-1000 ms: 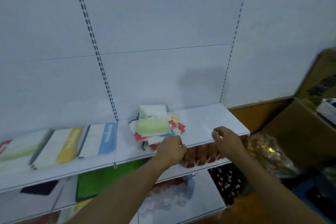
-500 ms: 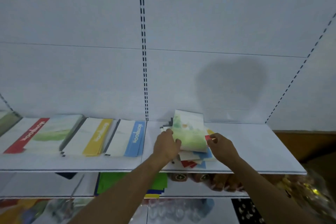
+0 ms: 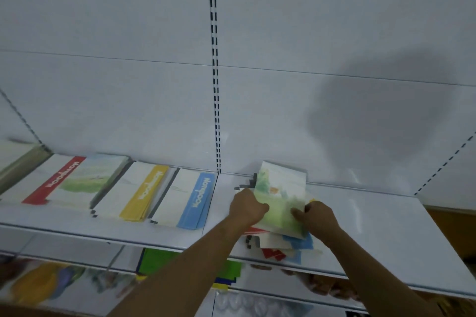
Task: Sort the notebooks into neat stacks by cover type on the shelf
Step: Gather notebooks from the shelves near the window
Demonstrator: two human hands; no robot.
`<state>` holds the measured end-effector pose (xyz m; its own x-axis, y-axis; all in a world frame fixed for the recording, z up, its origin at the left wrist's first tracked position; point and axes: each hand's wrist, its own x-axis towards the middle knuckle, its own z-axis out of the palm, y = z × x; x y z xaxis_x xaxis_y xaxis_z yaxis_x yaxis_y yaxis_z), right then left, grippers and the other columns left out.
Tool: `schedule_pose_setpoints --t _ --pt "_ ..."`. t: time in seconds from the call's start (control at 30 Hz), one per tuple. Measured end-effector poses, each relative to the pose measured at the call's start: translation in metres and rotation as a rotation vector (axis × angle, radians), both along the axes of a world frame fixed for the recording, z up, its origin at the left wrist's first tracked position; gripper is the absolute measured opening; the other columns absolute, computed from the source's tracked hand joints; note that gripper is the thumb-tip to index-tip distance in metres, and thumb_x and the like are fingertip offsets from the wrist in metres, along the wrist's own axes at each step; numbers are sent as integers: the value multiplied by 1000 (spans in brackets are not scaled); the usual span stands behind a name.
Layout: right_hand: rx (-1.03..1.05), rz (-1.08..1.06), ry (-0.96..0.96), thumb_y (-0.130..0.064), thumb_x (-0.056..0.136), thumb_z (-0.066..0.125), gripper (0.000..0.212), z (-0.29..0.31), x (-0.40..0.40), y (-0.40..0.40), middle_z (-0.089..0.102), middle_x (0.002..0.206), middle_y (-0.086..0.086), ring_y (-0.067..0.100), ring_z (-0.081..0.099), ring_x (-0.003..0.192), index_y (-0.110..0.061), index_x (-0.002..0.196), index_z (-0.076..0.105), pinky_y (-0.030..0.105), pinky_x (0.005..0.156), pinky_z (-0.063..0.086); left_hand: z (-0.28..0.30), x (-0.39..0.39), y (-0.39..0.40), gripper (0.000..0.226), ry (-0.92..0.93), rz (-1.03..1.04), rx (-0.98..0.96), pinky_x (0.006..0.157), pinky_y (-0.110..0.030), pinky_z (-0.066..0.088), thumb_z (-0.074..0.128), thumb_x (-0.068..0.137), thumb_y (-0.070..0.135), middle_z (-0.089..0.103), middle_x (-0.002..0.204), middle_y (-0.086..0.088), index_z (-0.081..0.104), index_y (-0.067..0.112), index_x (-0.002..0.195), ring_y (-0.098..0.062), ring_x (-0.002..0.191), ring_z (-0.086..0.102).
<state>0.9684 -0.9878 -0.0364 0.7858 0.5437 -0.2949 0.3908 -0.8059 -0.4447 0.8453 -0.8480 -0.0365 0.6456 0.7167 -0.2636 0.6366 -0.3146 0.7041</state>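
Left hand: fingers curled round the left edge of the green-cover notebook, gripping it. Right hand: thumb on the cover, fingers under its lower right corner, pinching the same notebook. Notebook tilted, far edge raised toward the back panel.

Directly under it, at 6 o'clock from the hands: a loose pile of mixed notebooks, red and blue corners fanned out unevenly, lying on the white shelf.

At 9 o'clock from the hands, same shelf, three flat stacks side by side: blue-band stack nearest, then yellow-band stack, then red-band stack. Each band reads "Notebook".

At 12 o'clock: slotted upright runs up the panel. Lower shelf contents blurred; a green item shows at 7 o'clock.
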Motion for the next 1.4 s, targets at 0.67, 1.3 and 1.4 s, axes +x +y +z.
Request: schedule_pose_setpoints --t 0.67,1.3,1.4 --pt "39 63 557 -9 81 67 33 14 43 14 61 92 19 29 65 75 7 108 56 31 55 56 -20 28 -14 81 23 85 -154 100 -34 46 82 71 40 53 134 -11 45 4 134 -25 123 53" --pt "232 49 572 -26 79 76 29 20 32 9 72 70 6 20 69 60 -4 96 69 25 48 52 -13 7 -35 71 -273 233 -305 93 -40 52 85 69 27 58 122 -9 45 5 124 -26 112 58" --pt "270 90 520 -45 76 74 35 49 13 26 66 87 0 14 64 72 -15 89 62 26 59 53 7 -18 -22 63 -490 298 -443 89 -42 55 84 70 16 61 120 -13 48 2 121 -25 107 63"
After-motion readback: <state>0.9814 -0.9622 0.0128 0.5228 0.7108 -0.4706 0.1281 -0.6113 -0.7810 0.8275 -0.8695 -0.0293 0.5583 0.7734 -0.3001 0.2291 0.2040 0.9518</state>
